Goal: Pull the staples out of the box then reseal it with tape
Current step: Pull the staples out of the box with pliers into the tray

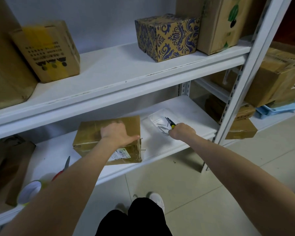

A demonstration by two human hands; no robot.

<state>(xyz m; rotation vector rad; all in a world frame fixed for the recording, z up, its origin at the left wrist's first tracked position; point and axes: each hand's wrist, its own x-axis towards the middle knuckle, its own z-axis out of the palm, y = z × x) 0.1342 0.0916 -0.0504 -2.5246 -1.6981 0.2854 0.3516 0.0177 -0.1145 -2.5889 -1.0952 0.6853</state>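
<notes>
Location: the brown cardboard box (90, 133) lies flat on the white lower shelf (186, 106), near its front edge.

Grip: the left hand (115, 133) rests on the box top, fingers spread flat and pressing, thumb along the right edge. The right hand (182, 132) is curled tight round the yellow-and-black-handled pliers (170, 123), nose over the clear plastic tray (153, 116). Whether the nose holds anything cannot be told.

Handling, as judged: the box looks light and fairly stiff, with old glossy tape that may slide under the palm. It is best held down flat from above, close to the stapled right side, so it does not drag when a staple is pulled.

Count:
- boxes under work — one
- protruding metal staples (141, 138) on the right side — two
- loose pulled staples (161, 128) in the tray — several, too tangled to number
- pliers — one
- tray — one
- yellow-green roll of tape (30, 191) — one
- red-handled scissors (66, 165) — one pair
</notes>
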